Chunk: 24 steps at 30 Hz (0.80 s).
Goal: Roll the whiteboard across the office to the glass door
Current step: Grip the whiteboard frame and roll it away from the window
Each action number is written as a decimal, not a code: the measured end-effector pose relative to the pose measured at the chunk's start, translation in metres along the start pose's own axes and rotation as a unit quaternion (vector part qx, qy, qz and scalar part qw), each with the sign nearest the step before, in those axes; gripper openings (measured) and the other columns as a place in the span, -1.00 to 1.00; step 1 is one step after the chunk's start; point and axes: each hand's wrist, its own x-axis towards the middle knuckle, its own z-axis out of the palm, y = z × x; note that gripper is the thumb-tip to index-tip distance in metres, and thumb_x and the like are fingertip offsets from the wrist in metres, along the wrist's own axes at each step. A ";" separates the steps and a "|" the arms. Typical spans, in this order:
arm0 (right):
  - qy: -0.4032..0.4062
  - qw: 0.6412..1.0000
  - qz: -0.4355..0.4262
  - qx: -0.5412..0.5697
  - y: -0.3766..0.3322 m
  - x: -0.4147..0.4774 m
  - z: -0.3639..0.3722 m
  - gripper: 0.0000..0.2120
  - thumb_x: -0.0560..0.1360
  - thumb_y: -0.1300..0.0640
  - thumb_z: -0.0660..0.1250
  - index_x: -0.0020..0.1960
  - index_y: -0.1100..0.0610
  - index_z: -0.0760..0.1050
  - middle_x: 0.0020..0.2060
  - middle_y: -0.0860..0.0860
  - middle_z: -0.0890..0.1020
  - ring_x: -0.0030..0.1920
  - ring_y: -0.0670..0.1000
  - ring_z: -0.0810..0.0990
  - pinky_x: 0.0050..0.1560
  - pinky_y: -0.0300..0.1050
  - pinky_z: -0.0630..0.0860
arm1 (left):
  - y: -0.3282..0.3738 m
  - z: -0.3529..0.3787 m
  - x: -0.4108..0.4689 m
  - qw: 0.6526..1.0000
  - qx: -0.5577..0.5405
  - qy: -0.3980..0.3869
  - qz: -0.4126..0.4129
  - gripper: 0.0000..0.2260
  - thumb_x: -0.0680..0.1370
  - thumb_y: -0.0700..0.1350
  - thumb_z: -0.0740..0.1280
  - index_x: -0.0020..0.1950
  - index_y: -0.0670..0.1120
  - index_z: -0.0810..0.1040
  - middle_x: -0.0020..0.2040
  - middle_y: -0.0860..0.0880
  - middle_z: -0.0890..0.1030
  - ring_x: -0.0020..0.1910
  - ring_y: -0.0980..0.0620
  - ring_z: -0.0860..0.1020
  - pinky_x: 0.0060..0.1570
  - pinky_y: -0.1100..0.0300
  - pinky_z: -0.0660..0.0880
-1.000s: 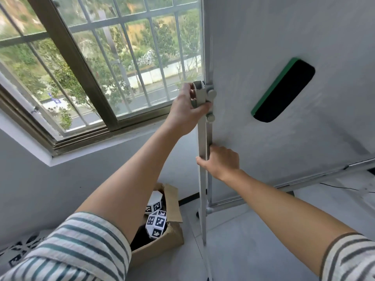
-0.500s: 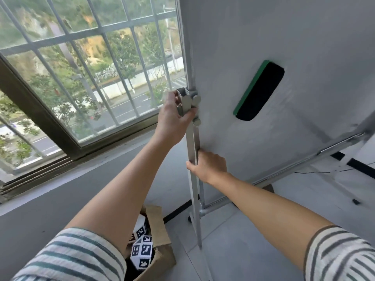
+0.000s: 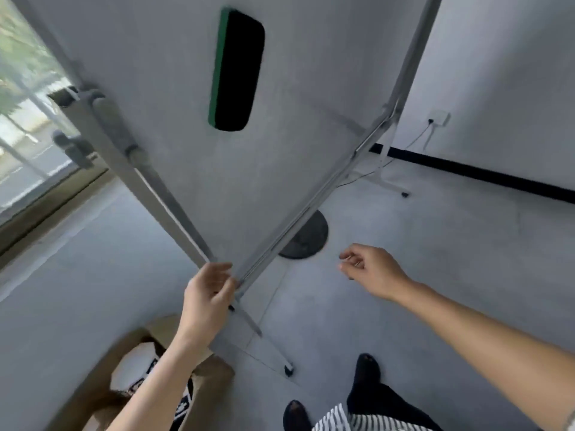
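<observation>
A: Where is the large grey-white whiteboard on its metal rolling stand (image 3: 193, 169)?
B: It fills the upper middle of the frame, tilted in the wide view, with a black felt eraser with a green back (image 3: 238, 70) stuck to its face. One caster foot (image 3: 288, 368) shows at lower centre, another at the right near the wall.

A: And the hands?
B: The left hand (image 3: 208, 301) sits at the board's lower corner, where the side rail meets the bottom tray — fingers curled around the frame, holding it. The right hand (image 3: 370, 270) hangs free at centre right, touching nothing, fingers loosely bent with thumb and forefinger close together.

A: Which step does that look like?
B: Probably the start of the roll; no glass door is in view, only a window at upper left.

A: What does the next move call for?
B: Likely a second grip with the right hand on the frame, then a steady push — steering clear of the brown cardboard box (image 3: 102, 390) at lower left and the round black base (image 3: 306, 241) behind the board.
</observation>
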 end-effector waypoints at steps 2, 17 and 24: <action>0.035 0.998 0.036 0.024 0.038 -0.020 -0.019 -0.91 0.44 0.03 0.43 -0.12 -0.10 0.53 -0.27 -0.10 0.64 -0.21 0.01 0.67 0.01 0.08 0.61 | -0.008 0.023 -0.005 0.998 0.026 -0.058 -0.019 -0.88 0.54 -0.22 0.36 0.06 -0.07 0.58 -0.12 -0.16 0.68 -0.12 -0.15 0.66 -0.03 -0.14 0.60; 0.176 0.951 0.178 0.179 0.232 -0.051 -0.214 -0.92 0.49 0.22 0.40 -0.05 0.08 0.58 -0.24 0.11 0.71 -0.23 0.00 0.70 -0.26 -0.20 0.49 | 0.103 0.271 0.053 0.982 0.037 -0.177 -0.047 -0.87 0.55 -0.27 0.34 0.03 -0.06 0.56 -0.21 -0.15 0.68 -0.17 -0.18 0.65 -0.20 0.07 0.55; 0.208 0.938 0.203 0.191 0.282 0.004 -0.297 -0.90 0.49 0.24 0.40 -0.10 0.05 0.58 -0.25 0.10 0.70 -0.28 -0.03 0.71 -0.29 -0.26 0.46 | 0.168 0.360 0.112 0.975 0.056 -0.213 -0.017 -0.85 0.54 -0.15 0.38 0.08 0.03 0.56 -0.10 -0.08 0.68 -0.11 -0.02 0.67 -0.01 -0.03 0.60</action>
